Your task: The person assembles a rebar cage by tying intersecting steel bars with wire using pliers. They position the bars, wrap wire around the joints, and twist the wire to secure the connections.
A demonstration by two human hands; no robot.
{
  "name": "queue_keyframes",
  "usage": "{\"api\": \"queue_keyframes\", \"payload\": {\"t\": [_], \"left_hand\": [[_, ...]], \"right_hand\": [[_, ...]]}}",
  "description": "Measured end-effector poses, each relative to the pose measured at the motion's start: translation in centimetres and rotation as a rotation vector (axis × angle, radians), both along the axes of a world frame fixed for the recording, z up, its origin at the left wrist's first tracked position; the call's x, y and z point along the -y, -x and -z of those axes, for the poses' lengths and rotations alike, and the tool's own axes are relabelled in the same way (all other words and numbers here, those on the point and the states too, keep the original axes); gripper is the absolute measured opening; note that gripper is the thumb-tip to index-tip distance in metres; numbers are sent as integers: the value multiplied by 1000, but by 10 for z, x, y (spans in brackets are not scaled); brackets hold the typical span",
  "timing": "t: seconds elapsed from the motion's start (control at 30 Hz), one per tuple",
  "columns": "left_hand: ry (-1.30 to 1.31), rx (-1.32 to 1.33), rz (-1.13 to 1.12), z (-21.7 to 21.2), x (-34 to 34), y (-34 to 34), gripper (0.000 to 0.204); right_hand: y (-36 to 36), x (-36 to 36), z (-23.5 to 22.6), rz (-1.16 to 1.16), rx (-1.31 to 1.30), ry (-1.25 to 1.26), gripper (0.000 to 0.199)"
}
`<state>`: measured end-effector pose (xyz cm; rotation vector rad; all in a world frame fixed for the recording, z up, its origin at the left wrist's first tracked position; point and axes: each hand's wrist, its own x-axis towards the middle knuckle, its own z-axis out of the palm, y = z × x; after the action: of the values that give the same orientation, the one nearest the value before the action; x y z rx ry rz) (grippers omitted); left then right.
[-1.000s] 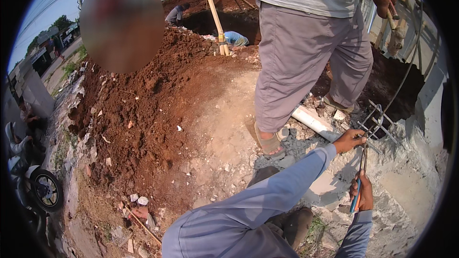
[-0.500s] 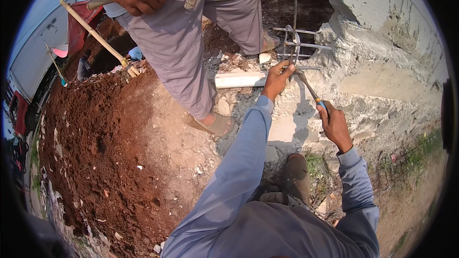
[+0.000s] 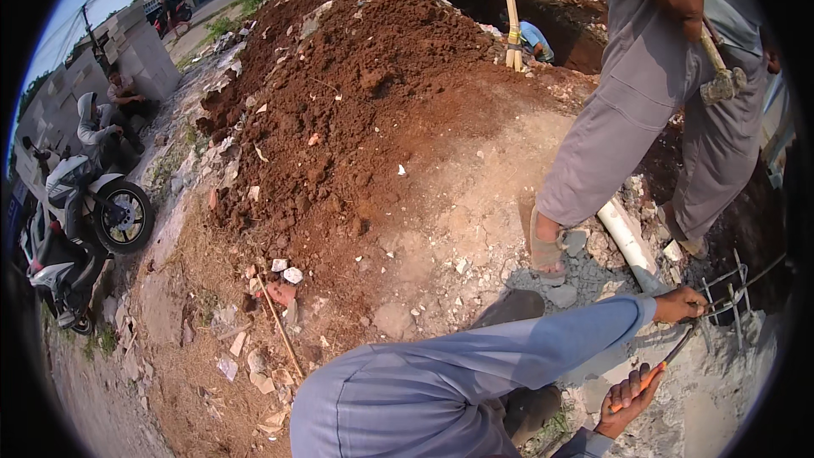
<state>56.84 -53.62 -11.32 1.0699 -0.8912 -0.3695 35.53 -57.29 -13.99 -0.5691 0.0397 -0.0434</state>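
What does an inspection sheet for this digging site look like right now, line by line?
Surface: broken concrete and rubble beside a red soil mound.
Job's things: orange-handled tool and steel rebar cage at the right edge.
Clutter: white pipe, loose stones and a thin stick on the ground.
Grippers: left hand grips the rebar; right hand has its fingers closed on the tool handle.
Cables: overhead lines at top left; nothing seen on the ground.
Surroundings: a standing co-worker holds a hammer; a pit with workers behind; parked motorbikes and seated people at left.
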Motion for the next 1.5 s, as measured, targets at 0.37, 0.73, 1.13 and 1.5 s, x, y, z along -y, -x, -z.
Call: {"api": "queue_keyframes", "payload": {"t": [0.37, 0.73, 1.13, 1.5], "left_hand": [[30, 98, -120, 13, 23, -3, 33], [-79, -116, 29, 4, 11, 2, 59], [20, -26, -72, 17, 18, 3, 42], [-5, -34, -54, 12, 9, -3, 44]], "right_hand": [[54, 89, -63, 709, -101, 2396, 26], [47, 39, -53, 235, -421, 940, 31], [7, 75, -247, -226, -730, 2048, 38], [-14, 92, -257, -339, -674, 2135, 36]]}}
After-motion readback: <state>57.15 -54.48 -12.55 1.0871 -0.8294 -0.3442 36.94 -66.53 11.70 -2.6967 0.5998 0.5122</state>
